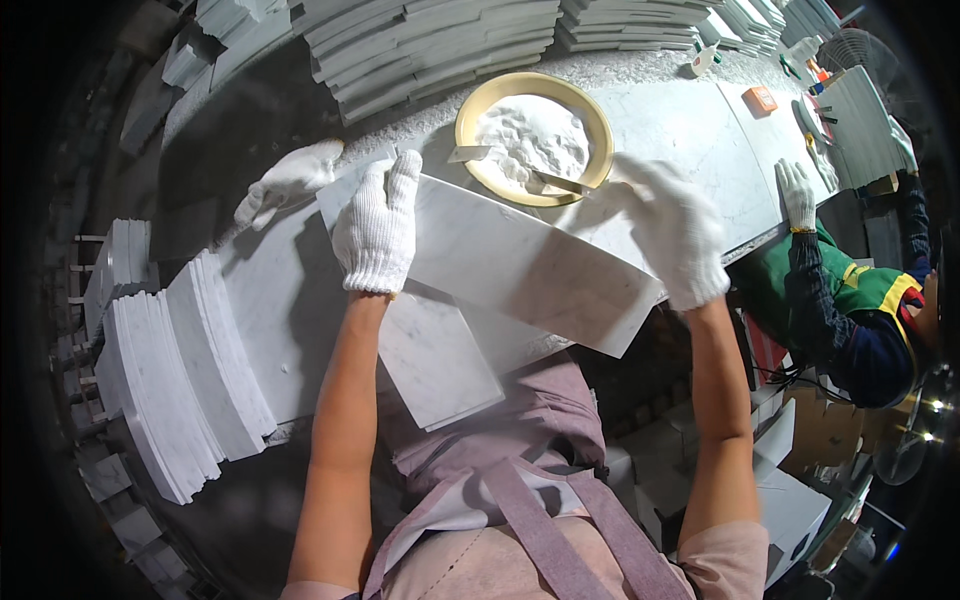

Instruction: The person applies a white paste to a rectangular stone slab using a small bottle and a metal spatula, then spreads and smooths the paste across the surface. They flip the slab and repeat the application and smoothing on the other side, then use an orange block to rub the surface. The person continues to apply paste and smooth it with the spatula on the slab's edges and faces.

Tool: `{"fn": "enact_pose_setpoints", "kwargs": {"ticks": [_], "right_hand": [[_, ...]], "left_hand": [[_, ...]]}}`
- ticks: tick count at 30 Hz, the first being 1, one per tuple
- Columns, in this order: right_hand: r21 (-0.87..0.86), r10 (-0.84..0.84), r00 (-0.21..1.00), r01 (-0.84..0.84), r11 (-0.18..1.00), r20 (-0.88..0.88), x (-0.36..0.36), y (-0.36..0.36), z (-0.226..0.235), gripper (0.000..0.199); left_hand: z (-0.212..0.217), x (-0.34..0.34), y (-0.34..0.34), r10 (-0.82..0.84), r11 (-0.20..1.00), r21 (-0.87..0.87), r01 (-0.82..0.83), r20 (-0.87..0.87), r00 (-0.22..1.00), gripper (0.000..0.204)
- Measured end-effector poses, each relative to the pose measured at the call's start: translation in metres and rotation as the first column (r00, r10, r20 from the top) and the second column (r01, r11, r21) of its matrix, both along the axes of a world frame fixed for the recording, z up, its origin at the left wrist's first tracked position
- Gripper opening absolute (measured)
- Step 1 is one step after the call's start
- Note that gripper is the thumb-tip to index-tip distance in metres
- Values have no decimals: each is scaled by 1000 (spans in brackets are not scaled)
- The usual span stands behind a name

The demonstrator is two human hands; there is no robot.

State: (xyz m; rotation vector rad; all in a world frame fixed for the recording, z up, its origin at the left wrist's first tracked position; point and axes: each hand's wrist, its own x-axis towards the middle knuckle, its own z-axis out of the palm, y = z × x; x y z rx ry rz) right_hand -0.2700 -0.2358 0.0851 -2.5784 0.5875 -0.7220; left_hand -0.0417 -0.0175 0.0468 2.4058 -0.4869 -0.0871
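My left hand, in a white knit glove, grips the left end of a long white marble tile, its fingers at the far edge. That tile lies slantwise over another marble tile, which juts past the table's near edge. My right hand, also gloved, is beside the yellow bowl, above the tile's right end. Motion smears its fingers, so I cannot tell whether they hold anything. White powder partly fills the bowl. A dark strip-like tool and a pale flat blade rest at its rim.
A loose white glove lies left of the tile. Stacked slabs stand at the back and left. At right, a co-worker's gloved hand rests on the table near an orange box. A small bottle stands behind.
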Motion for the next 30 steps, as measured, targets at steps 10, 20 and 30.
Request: {"fn": "enact_pose_setpoints", "kwargs": {"ticks": [10, 20, 30], "right_hand": [[-132, -328, 877, 301, 945, -352, -16, -52, -50, 50], [328, -174, 982, 143, 934, 68, -15, -42, -12, 44], [797, 180, 984, -98, 596, -13, -22, 24, 32, 53]], "left_hand": [[2, -2, 0, -1, 1000, 21, 0, 68, 998, 58], [4, -2, 0, -17, 1000, 6, 17, 69, 997, 59], [13, -3, 3, -38, 998, 49, 41, -55, 998, 60]]}}
